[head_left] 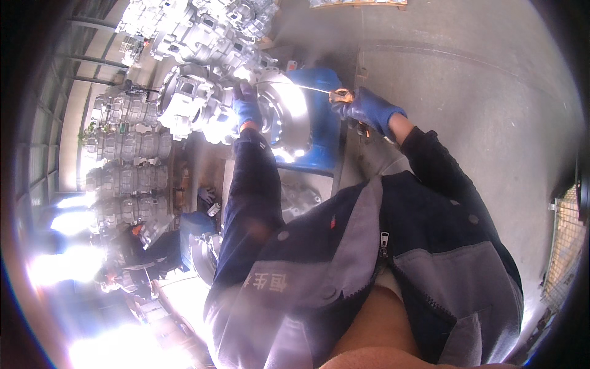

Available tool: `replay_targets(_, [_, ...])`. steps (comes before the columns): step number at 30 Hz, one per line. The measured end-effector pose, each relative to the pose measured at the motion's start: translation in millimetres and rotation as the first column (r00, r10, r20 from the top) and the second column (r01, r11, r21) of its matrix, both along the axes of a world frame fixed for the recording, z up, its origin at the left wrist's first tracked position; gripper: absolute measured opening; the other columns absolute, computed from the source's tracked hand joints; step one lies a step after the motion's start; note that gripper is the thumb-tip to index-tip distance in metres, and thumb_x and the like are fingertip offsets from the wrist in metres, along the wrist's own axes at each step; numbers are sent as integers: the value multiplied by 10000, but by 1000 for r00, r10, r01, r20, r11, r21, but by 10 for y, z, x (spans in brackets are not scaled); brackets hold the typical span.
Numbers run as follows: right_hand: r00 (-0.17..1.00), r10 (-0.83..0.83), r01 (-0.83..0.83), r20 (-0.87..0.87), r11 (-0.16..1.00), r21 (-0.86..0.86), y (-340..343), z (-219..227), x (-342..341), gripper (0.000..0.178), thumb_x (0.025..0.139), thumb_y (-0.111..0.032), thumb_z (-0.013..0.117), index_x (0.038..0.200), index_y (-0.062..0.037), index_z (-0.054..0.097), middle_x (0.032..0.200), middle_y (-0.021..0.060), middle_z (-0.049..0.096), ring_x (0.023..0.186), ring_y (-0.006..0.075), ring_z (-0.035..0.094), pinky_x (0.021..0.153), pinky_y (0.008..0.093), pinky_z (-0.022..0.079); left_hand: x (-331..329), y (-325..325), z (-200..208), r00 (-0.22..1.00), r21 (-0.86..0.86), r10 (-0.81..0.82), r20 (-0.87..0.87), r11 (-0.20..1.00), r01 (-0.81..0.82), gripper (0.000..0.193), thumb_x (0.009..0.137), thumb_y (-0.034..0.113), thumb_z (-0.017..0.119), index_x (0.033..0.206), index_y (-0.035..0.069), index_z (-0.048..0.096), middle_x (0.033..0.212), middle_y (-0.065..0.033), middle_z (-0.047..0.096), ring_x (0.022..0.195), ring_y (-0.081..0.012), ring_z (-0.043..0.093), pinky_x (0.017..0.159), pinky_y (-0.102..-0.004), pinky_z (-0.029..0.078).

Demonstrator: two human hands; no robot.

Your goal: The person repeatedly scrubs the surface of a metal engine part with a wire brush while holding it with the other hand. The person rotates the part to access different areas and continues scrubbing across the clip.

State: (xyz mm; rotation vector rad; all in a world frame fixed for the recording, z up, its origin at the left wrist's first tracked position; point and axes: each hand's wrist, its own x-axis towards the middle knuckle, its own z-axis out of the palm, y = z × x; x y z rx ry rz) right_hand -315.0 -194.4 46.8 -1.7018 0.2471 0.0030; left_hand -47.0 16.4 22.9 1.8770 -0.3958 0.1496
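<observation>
Metal casting [292,117], one with a round rim, sits ahead of the person I watch through the head camera; its rim lies between the two hands, close to the left hand [247,109] and apart from the right hand [369,111]. I see the right hand, gloved in blue, closed around the orange handle of one thin tool [340,95], whose shaft points left toward the rim; glare hides whether its tip touches. The left hand, also in a blue glove, reaches to the metal, but its fingers wash out, so I cannot tell whether they grip. One blue base [322,147] shows beside the rim. Farther left I count four rows of castings [126,144].
</observation>
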Motion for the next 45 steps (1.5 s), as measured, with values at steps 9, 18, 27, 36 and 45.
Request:
replay_targets(9, [1000, 19, -19, 1, 1000, -17, -31, 52, 98, 288, 889, -338, 634, 1066, -112, 649, 710, 6, 592, 539, 81, 519, 499, 257, 428, 106, 35, -134, 992, -27, 0, 123, 1000, 4, 325, 977, 329, 492, 1112, 51, 593, 1010, -59, 618, 886, -162, 564, 803, -325, 472])
replay_targets(18, [989, -39, 69, 145, 977, -203, -110, -219, 486, 334, 895, -348, 610, 1144, -131, 655, 813, 99, 679, 571, 164, 606, 566, 320, 490, 255, 26, -193, 912, 312, 78, 403, 925, -216, 298, 860, 302, 643, 1055, 77, 623, 915, -123, 653, 829, -210, 626, 753, -352, 503])
replay_targets(27, [997, 43, -56, -59, 972, -230, -238, -90, 561, 353, 905, -300, 577, 1201, -109, 602, 1062, 80, 588, 917, 172, 550, 802, 327, 439, 74, -15, -68, 979, 318, 116, 170, 933, -166, 399, 779, 264, 741, 1105, 80, 604, 906, -110, 651, 791, -200, 609, 715, -336, 493])
replay_targets(36, [980, 7, -42, -199, 984, -173, -302, -178, 634, 430, 921, -220, 507, 1334, -97, 511, 1451, 74, 418, 1316, 231, 407, 1068, 366, 350, 144, 33, -170, 997, 130, 54, 47, 990, -60, 348, 811, 179, 699, 1124, 85, 581, 858, -55, 596, 736, -140, 548, 661, -310, 469])
replay_targets(45, [996, -46, 42, -70, 997, -62, -236, -421, 668, 367, 897, -280, 608, 1221, -107, 606, 914, 83, 679, 724, 168, 637, 673, 305, 503, 175, 88, -238, 981, 212, 60, 184, 972, -100, 370, 808, 113, 737, 1136, 98, 566, 807, -1, 605, 635, -85, 520, 554, -242, 437])
